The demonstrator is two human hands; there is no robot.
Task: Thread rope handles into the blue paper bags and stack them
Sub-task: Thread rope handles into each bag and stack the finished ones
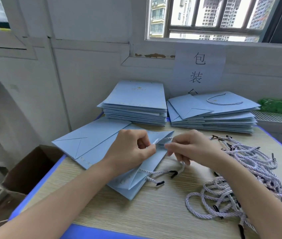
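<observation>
From the head camera, a flat blue paper bag (102,149) lies on the wooden table (154,209), its mouth turned toward the person. The left hand (129,150) pinches a pale twisted rope handle (156,141) at the bag's top edge — fingers curled tight on it. The right hand (188,149) has its fingers curled round the same rope just beside the left; a black-tipped end (173,174) hangs below. A loose pile of ropes (240,178) lies to the right. Behind stand two stacks — unthreaded bags (136,104) and finished bags (214,114), one handle showing on top.
</observation>
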